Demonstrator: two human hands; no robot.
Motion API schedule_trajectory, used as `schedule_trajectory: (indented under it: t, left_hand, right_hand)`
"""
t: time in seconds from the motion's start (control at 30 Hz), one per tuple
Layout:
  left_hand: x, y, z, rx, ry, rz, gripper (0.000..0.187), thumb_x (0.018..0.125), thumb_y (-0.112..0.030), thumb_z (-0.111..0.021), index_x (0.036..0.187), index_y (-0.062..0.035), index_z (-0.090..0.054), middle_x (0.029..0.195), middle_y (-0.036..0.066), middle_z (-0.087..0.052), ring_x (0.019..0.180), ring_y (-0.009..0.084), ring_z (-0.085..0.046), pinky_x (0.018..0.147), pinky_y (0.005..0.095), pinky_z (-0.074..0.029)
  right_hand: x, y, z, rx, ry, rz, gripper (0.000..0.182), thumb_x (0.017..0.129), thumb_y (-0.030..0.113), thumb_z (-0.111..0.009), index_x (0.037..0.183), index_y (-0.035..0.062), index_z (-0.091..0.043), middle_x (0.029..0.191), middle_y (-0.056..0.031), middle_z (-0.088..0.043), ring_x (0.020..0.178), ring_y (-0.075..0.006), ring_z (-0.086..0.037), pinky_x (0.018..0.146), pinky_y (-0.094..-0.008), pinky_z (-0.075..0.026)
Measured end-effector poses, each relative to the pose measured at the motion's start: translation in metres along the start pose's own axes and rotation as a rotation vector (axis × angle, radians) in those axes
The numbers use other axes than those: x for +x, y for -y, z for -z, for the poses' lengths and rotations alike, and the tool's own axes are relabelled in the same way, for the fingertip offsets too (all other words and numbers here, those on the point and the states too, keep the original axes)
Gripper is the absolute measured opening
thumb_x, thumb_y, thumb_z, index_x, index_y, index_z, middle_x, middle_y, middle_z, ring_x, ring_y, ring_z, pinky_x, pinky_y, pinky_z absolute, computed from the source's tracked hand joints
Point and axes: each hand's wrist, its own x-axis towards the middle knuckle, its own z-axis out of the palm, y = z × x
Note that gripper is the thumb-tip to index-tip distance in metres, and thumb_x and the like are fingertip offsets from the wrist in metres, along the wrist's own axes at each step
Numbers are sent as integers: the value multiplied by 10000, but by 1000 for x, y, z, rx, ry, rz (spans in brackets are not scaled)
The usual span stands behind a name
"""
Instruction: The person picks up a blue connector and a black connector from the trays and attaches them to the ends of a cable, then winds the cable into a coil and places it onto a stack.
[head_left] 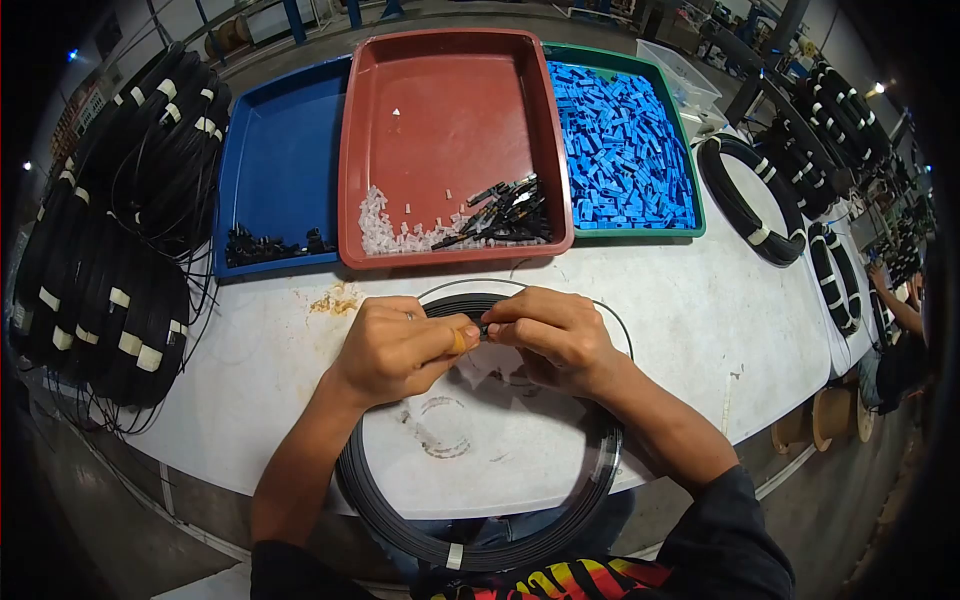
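Observation:
A coil of black cable (372, 490) lies in front of me, partly on the table and partly over its front edge, with a white tape band (455, 556) at the near side. My left hand (395, 348) is closed in a pinch above the coil's far side, with a yellowish wrap on one finger. My right hand (560, 340) pinches close beside it, fingertips nearly touching the left ones. Between them shows a small dark bit, seemingly the cable's end; the fingers hide most of it. One loose strand (625, 330) arcs out around my right hand.
Beyond the coil stand a blue tray (285, 150) with black parts, a red tray (460, 110) with clear pieces and dark connectors, and a green tray (640, 235) of blue clips. Cable coils (110, 330) pile up left; more coils (750, 200) lie right. Another person's arm (900, 308) appears far right.

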Motion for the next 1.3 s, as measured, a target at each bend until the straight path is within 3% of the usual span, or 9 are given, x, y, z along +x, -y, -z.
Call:
schedule_trajectory:
  t: [0.13,0.33,0.73,0.83,0.9,1.0,1.07,1.23,1.3]
  left_hand:
    - [4,-5,2,203,24,-126,68,781,-59,-786,803,-64,-722,849,36,-762,518,110,-590,494,240,-456]
    - [6,-7,4,423,78,-268,53,813,-79,-757,781,-88,-716,887,26,-758,505,82,-579,490,228,-450]
    - [0,-2,-1,-49,12,68,124,734,-64,-831,777,-67,-715,824,41,-768,501,133,-587,494,260,-454]
    - [4,-6,0,37,38,-43,95,755,-55,-805,786,-62,-716,827,46,-762,502,125,-586,490,247,-448]
    - [7,-8,2,286,46,-212,65,781,-54,-778,791,-57,-714,831,44,-752,510,118,-590,488,234,-444]
    - [9,-11,5,350,88,-250,141,777,-55,-823,736,-54,-689,843,62,-766,479,123,-554,479,242,-464]
    - [6,-6,3,290,63,-205,87,787,-50,-790,769,-57,-705,832,43,-754,490,121,-571,484,237,-456]
    - [-1,0,-1,41,12,11,44,798,-39,-755,805,-69,-723,814,9,-737,499,120,-588,488,235,-448]
    - [3,-3,0,-2,30,57,162,767,-58,-828,705,-59,-678,820,70,-763,472,125,-563,478,252,-462]
  right_hand:
    - [-5,-3,-1,125,71,-205,266,618,-104,-684,857,-1,-628,916,-128,-705,761,-301,-690,671,-365,-574]
    - [-4,-6,-4,257,51,-291,282,609,-136,-658,853,-7,-600,887,-133,-688,788,-339,-690,681,-389,-566]
    - [-1,0,-2,2,31,9,283,616,-102,-700,864,3,-613,944,-132,-686,802,-308,-675,691,-391,-566]
    - [1,1,2,79,60,-104,287,605,-148,-682,829,23,-624,937,-115,-718,786,-266,-706,637,-347,-568]
    - [-4,-3,-1,157,79,-192,282,615,-135,-680,846,10,-613,945,-124,-705,801,-285,-694,667,-364,-569]
    - [-4,-4,-3,242,104,-294,273,628,-123,-678,861,-4,-598,948,-133,-690,819,-307,-680,700,-382,-569]
    - [-3,-3,-3,247,112,-309,269,631,-124,-678,857,-7,-595,943,-132,-687,820,-309,-679,703,-383,-568]
    - [-1,0,-3,-11,55,-23,323,570,-85,-706,861,-5,-593,928,-123,-667,825,-306,-664,701,-380,-562]
    - [-2,0,-4,-36,75,-7,347,555,-75,-710,874,-2,-595,927,-121,-664,824,-307,-660,702,-382,-559]
